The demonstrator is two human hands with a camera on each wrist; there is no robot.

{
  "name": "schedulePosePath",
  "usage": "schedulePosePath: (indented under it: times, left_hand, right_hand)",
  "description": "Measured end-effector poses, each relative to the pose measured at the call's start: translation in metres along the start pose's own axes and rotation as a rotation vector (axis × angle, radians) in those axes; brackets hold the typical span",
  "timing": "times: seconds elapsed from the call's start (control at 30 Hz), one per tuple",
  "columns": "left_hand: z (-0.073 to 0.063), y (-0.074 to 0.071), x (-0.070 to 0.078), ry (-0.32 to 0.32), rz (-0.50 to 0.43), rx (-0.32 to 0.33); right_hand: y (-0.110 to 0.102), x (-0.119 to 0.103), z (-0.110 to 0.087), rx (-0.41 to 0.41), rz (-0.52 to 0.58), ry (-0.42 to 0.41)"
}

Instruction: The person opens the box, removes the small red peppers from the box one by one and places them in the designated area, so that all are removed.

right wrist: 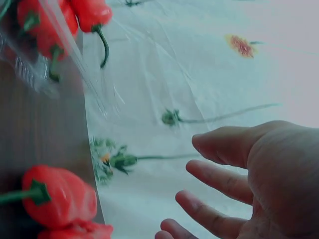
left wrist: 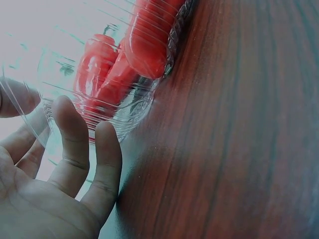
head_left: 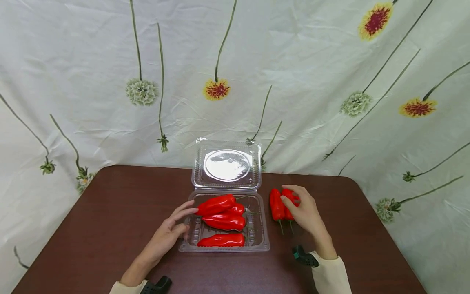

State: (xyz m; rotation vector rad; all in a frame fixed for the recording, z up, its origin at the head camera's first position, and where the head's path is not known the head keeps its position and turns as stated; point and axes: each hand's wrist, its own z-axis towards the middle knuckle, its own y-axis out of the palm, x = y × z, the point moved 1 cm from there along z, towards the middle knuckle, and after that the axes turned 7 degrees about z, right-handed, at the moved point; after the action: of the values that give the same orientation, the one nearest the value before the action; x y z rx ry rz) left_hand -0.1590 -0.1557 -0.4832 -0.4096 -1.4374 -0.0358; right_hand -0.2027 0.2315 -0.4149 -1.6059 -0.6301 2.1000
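A clear plastic clamshell box (head_left: 261,241) lies open on the table, its lid (head_left: 198,179) tipped up at the back. Several glossy red peppers (head_left: 224,221) with green stems are inside. My left hand (head_left: 167,237) is at the box's left rim with its fingers spread and slightly bent; in the left wrist view the fingertips (left wrist: 104,132) are by the ribbed wall. To the right of the box, two more red peppers (head_left: 277,206) lie side by side. Over the right-hand one hovers my right hand (head_left: 304,208), thumb and fingers apart, gripping nothing; it partly hides that pepper.
The dark brown wooden table (head_left: 128,204) has rounded far corners. Behind it hangs a pale cloth (head_left: 301,81) printed with flowers and dandelions. The raised lid stands close to the cloth. Both wrists wear dark straps (head_left: 306,257).
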Motion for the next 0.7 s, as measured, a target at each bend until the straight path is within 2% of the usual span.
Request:
schedulePosePath:
  times: [0.47,0.7]
  left_hand:
    - [-0.001,0.0,0.0,-0.033,0.012,0.002]
    - [0.0,0.0,-0.001,-0.036,0.021,0.008]
  right_hand:
    - [0.037,-0.021,-0.006,-0.113,0.03,-0.181]
    - [0.056,-0.034,-0.012,-0.216,0.049,-0.202]
